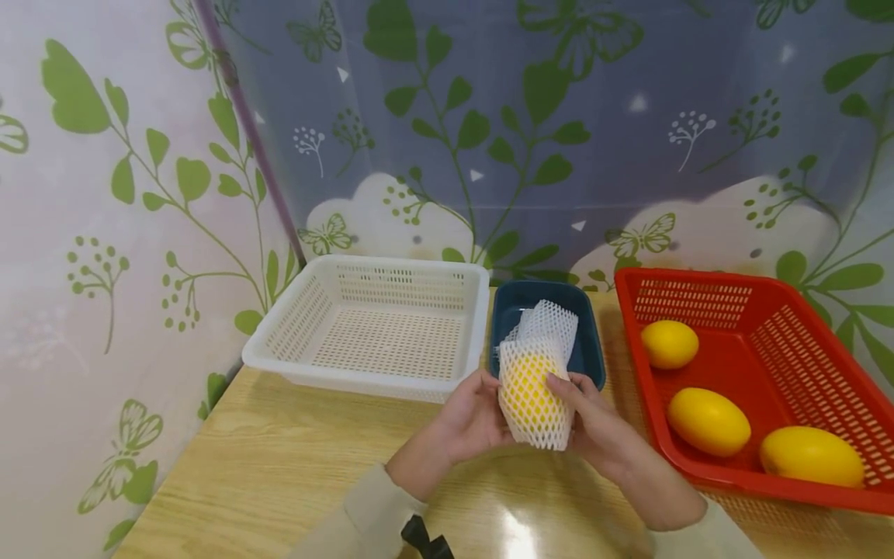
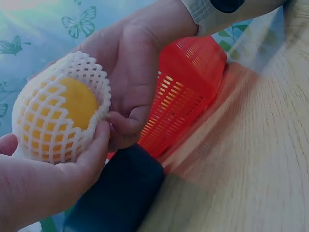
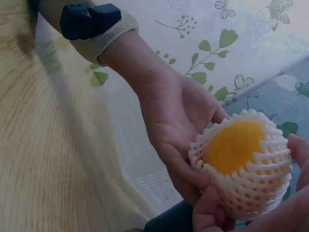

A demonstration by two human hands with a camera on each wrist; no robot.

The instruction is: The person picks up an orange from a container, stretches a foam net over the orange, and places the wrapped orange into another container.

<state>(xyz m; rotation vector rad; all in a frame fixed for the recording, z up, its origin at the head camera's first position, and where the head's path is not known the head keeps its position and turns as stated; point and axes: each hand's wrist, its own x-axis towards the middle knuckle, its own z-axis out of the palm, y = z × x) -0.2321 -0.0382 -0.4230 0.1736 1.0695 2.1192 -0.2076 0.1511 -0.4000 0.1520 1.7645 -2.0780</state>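
Note:
A yellow oval fruit (image 1: 529, 388) sits inside a white foam net sleeve (image 1: 555, 436), held up between both hands in front of the blue tray. My left hand (image 1: 478, 419) grips its left side, fingers curled under and around the net. My right hand (image 1: 601, 423) holds the right side, with the thumb lying on the front of the net. Both wrist views show the sleeve's open end, where bare yellow skin (image 3: 235, 147) is exposed. Fingertips of both hands pinch the net's rim there. Behind the fruit, more white foam nets (image 1: 552, 320) lie in the dark blue tray (image 1: 592, 357).
On the left stands a white slotted basket (image 1: 363, 380). A red slotted basket (image 1: 726, 473) on the right holds three loose yellow fruits (image 1: 708, 421). All rest on a wooden table (image 1: 293, 458), with patterned cloth (image 1: 433, 147) behind and to the left.

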